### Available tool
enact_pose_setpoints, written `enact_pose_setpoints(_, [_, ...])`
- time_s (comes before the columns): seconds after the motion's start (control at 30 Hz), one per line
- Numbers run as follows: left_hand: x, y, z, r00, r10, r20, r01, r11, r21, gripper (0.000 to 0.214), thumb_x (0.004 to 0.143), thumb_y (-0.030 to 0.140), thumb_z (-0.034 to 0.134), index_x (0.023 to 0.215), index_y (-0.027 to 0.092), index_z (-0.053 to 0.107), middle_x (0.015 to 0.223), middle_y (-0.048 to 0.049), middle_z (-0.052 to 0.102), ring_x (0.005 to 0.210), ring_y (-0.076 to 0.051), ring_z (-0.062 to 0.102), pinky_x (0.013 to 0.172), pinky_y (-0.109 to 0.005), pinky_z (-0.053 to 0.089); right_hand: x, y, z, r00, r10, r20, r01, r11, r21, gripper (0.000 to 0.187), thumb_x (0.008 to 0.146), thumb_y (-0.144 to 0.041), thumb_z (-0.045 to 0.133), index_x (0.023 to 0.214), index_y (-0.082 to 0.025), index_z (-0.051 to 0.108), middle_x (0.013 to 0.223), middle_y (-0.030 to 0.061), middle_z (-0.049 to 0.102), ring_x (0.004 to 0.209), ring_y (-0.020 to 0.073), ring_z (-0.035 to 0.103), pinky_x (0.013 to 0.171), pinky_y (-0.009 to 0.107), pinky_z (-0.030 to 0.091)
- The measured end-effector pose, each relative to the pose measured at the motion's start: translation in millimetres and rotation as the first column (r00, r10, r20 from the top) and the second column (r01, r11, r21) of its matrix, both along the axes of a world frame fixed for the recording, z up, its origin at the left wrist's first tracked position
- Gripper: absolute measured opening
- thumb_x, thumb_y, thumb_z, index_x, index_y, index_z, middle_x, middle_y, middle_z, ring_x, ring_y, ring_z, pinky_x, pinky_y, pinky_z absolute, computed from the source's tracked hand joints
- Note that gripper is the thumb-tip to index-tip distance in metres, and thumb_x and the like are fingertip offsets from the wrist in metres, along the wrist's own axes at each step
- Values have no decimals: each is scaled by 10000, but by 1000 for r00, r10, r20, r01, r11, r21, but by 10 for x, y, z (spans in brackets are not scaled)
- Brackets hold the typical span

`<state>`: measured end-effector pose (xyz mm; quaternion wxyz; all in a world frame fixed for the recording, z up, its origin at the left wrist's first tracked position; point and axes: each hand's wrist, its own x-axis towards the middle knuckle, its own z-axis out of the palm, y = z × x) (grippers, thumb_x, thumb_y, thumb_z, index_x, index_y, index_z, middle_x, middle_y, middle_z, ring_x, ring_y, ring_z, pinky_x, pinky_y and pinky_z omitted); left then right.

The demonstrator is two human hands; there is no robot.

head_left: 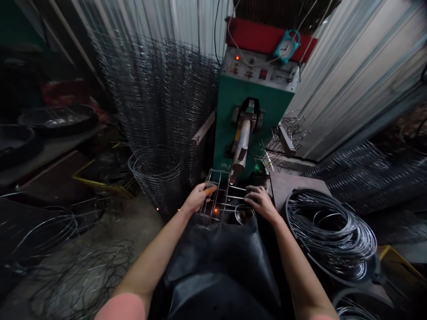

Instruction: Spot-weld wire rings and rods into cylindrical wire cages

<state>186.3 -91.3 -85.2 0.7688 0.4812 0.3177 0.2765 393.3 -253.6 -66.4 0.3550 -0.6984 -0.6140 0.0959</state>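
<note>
A wire rack (213,209) of thin metal rods lies low in front of a green spot welder (227,102), under the tip of its thick metal arm (243,146). My left hand (201,196) is closed on the left side of the rack, thumb along the upper wires. On the other side, my right hand (261,201) pinches the ends of the cross rods. A wire ring (244,214) shows just below the right fingers, by the dark apron (220,266). Small orange sparks glow around the rack.
Tall stacks of wire rings (160,89) stand left of the welder. At right, a black tub (290,231) holds coiled wire rings (333,231). Loose wire (93,275) covers the floor at left. A teal clock (287,46) hangs on the welder's top.
</note>
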Motion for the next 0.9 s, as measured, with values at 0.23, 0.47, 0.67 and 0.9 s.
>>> enact_pose_setpoints(0.23, [-917, -172, 110, 990, -25, 140, 60, 965, -257, 199, 647, 180, 698, 815, 115, 613, 828, -74, 638, 532, -60, 505, 393, -143, 393, 142, -914, -278, 987, -158, -31, 161, 982, 97, 509, 846, -283, 444, 1347, -247, 364, 1287, 88, 483, 1182, 246, 449, 993, 469, 362])
enact_pose_setpoints(0.47, [-959, -505, -247, 955, -159, 251, 292, 660, -692, 212, 846, 182, 426, 898, 56, 590, 886, -172, 630, 535, -109, 607, 430, -193, 503, -767, -1162, -878, 893, 204, 402, -134, 971, -197, 462, 792, -269, 576, 1247, -268, 500, 1355, 109, 428, 1294, 307, 288, 982, 520, 341])
enact_pose_setpoints(0.67, [-888, -663, -690, 926, -193, 325, 376, 546, -749, 431, 882, 357, 371, 1100, 16, 518, 857, -205, 662, 655, -214, 665, 582, -313, 547, -1179, -1472, -962, 938, 320, 131, -278, 923, -265, 246, 903, -265, 427, 1082, -256, 596, 971, 49, 674, 889, 200, 613, 927, 413, 372])
enact_pose_setpoints(0.9, [-750, -882, -525, 993, 12, 118, 57, 822, -566, 822, 788, 645, 350, 1398, 143, 123, 1278, -234, 477, 1150, -276, 505, 864, -475, 442, -1159, -1215, -872, 991, -58, -122, 36, 985, -171, 286, 904, -330, 337, 931, -185, 583, 756, 50, 641, 685, 166, 583, 642, 271, 433])
